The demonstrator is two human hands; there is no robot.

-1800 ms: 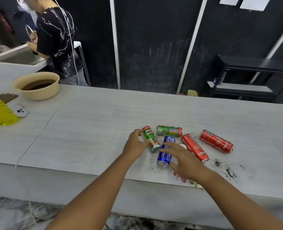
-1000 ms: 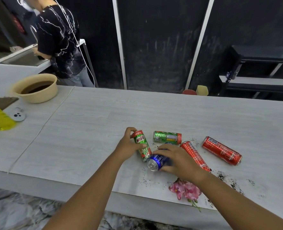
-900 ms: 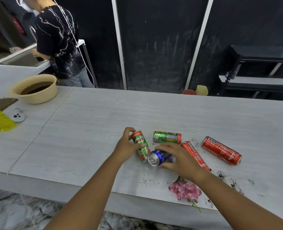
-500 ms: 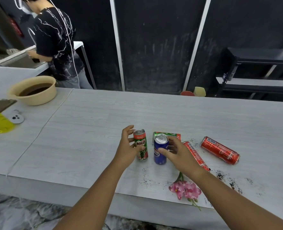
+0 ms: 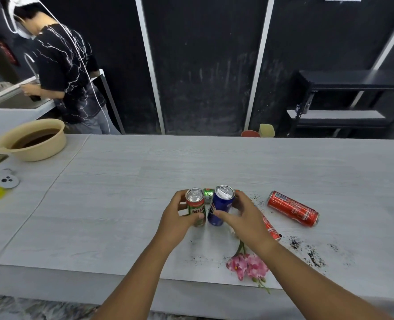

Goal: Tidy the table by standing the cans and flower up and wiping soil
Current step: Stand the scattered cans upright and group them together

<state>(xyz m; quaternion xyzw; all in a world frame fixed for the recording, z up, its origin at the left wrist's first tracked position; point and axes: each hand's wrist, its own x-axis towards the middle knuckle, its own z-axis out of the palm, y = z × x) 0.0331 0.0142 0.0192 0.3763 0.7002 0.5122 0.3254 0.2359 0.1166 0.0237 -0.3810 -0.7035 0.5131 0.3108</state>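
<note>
My left hand [image 5: 175, 218] grips green metal Milo can [image 5: 196, 209], right hand [image 5: 244, 220] grips blue metal can [image 5: 221, 207]; red metal can [image 5: 293, 211] lies flat just right, nearer right hand.

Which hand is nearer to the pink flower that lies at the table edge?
Right. The right hand, gripping the blue can, is just beyond the pink flower, by its stem. The left hand, gripping the Milo can, is farther off to the left.

This looks like a staged studio or lab set rather than a home: a long pale wood-grain desk [image 5: 191, 162] fronts bare black wall panels [image 5: 203, 65] split by white strips, with a black metal shelf rack [image 5: 353, 100] and a second person [image 5: 68, 72] in cabled headgear at a sink counter [image 5: 13, 102].
</note>
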